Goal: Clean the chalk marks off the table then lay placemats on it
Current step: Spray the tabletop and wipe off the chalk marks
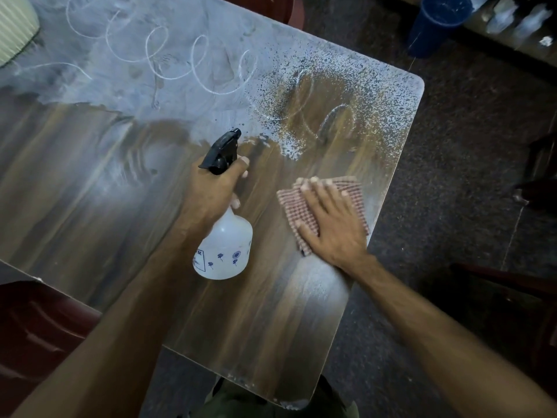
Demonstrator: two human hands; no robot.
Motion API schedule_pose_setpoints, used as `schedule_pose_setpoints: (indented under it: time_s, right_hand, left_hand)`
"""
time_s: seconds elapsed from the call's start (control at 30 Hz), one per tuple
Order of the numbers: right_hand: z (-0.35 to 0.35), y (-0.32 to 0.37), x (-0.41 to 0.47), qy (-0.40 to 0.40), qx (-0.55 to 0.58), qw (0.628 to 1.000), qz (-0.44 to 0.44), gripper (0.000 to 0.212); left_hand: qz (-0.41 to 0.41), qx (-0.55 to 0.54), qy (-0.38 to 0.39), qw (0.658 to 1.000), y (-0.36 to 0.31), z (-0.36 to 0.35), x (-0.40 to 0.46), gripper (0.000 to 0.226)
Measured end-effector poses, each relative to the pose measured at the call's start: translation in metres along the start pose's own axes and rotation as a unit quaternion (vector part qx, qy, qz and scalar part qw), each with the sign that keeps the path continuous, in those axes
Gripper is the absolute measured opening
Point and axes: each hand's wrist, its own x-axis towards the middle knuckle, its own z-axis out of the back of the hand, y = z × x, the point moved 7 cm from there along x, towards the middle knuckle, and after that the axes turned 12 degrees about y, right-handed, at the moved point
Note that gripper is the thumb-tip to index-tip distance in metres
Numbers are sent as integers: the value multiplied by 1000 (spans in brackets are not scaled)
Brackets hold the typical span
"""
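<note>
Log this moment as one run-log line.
stage: cleaning | left hand: holds spray bottle | right hand: flat on cloth | chalk marks: far side remains | table: near side wiped

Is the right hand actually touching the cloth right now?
Touching. The head view shows the right hand lying flat on the checked cloth, fingers spread across it, pressing it onto the table.
</note>
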Motion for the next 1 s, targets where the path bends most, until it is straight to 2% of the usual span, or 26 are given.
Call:
schedule_pose_setpoints:
  time_s: [0.13, 0.23, 0.33, 0.47, 0.6, 0.7, 0.83, 0.93, 1.0]
  right_hand:
    - [42, -46, 46, -40, 19, 994, -104, 72]
    - [66, -40, 90, -57, 42, 988, -137, 75]
    - [66, 0, 115, -41, 24, 993, -112, 76]
    - [39, 60, 101, -24, -15, 999, -20, 75]
    - [11, 61, 49, -11, -11, 1000, 16, 73]
    - [14, 27, 34, -12, -4, 1000, -26, 73]
    - [48, -5, 77, -41, 27, 993, -111, 74]
    - [68, 4, 119, -58, 42, 988, -139, 75]
    - [68, 31, 136, -46, 33, 991, -120, 76]
  left_hand:
    - [0, -23, 5, 1000, 2, 7, 2, 7]
    - [2, -17, 8, 1000, 7, 12, 5, 8]
    - [4, -28, 9, 1000, 11, 21, 10, 3]
    - [16, -17, 12, 1000, 8, 29, 14, 21]
    - [22, -21, 20, 999, 4, 37, 17, 19]
    - [17, -32, 20, 999, 6, 45, 20, 16]
    - [14, -27, 17, 999, 10, 51, 26, 24]
    - [4, -13, 19, 1000, 8, 54, 32, 28]
    - [-5, -9, 23, 1000, 5, 55, 35, 29]
